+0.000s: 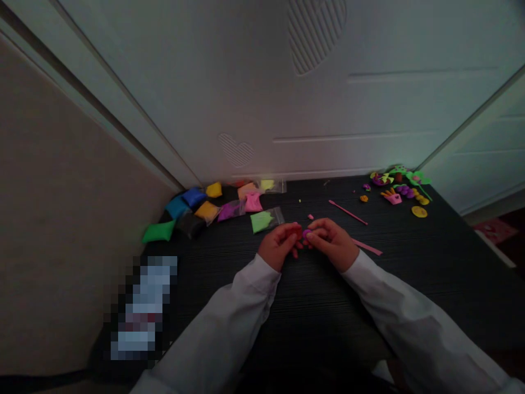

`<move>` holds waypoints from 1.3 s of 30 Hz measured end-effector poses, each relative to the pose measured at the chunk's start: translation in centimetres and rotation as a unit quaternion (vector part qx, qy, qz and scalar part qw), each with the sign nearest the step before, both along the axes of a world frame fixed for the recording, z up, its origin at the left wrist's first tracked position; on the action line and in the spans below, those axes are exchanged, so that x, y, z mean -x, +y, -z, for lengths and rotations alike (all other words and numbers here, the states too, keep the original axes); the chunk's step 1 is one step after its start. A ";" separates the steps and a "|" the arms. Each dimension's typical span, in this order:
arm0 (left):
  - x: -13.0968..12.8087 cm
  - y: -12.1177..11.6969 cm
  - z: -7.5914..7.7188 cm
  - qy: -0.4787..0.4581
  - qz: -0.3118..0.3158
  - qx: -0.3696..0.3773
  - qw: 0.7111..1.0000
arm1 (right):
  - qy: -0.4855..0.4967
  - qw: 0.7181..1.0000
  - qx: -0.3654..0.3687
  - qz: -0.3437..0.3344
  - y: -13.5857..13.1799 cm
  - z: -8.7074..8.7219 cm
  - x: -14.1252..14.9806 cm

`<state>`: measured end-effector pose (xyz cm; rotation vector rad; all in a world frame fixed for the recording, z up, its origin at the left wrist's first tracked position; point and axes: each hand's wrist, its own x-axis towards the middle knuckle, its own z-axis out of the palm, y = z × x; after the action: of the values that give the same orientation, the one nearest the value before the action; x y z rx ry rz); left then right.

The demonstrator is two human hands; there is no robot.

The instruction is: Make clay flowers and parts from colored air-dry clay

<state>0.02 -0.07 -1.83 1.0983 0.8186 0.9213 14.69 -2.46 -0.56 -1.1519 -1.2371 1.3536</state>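
Note:
My left hand (275, 246) is closed, with thumb and fingertips pinching a reddish lump of modelling clay (294, 231). Facing it, my right hand (335, 243) pinches a small purple piece of modelling clay (307, 234) between thumb and fingers. The two pieces are very close together above the dark table; whether they touch I cannot make out. Just beyond the fingers lies a small pink bit of clay (310, 217). A thin pink modelling tool (348, 212) rests past my right hand, and a flat pink tool (369, 247) sticks out from behind the right wrist.
Several bags of coloured clay, among them a light green one (261, 221) and a green one (159, 231), lie at the left back. Small clay figures, including a pink-and-orange piece (392, 197) and a yellow disc (419, 212), stand at the back right. A pixelated screen (147, 306) is at left.

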 end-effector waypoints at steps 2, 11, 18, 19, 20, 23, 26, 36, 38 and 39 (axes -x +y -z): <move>0.0 0.0 0.0 -0.004 -0.007 -0.003 1.000 | -0.011 1.000 -0.009 -0.015 -0.1 0.1 0.2; 0.2 -0.2 -0.4 -0.003 -0.006 0.025 1.000 | -0.162 0.982 -0.090 0.045 -0.4 -0.2 0.4; 0.2 -0.3 -0.5 -0.008 -0.006 0.026 1.000 | -0.089 0.990 -0.078 0.074 -0.3 0.2 0.2; 0.2 -0.3 -0.6 -0.004 0.000 0.024 1.000 | -0.072 0.992 -0.073 0.077 -0.3 0.2 0.1; 0.3 -0.3 -0.7 0.000 0.004 0.021 1.000 | -0.060 0.994 -0.065 0.067 -0.2 0.1 0.1; 0.2 -0.3 -0.9 0.003 0.002 0.020 1.000 | -0.037 0.999 -0.029 0.004 -0.2 -0.2 0.1; 0.1 -0.2 -0.8 -0.011 -0.001 0.036 0.999 | 0.011 1.000 -0.003 -0.024 -0.1 -0.4 0.1; 0.3 -0.2 -0.6 0.015 0.015 0.036 0.999 | -0.010 0.999 0.035 -0.027 0.1 -0.3 -0.1; 0.2 -0.2 -0.6 0.025 0.020 0.033 0.999 | -0.021 0.999 0.032 -0.034 0.0 -0.4 0.1; 0.1 -0.3 -0.7 0.029 0.019 0.034 0.999 | -0.027 0.999 0.027 -0.036 -0.1 -0.4 0.2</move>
<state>-0.12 -0.36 -1.17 1.0834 0.8679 0.8270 14.50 -2.55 -0.20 -1.1972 -1.2984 1.4250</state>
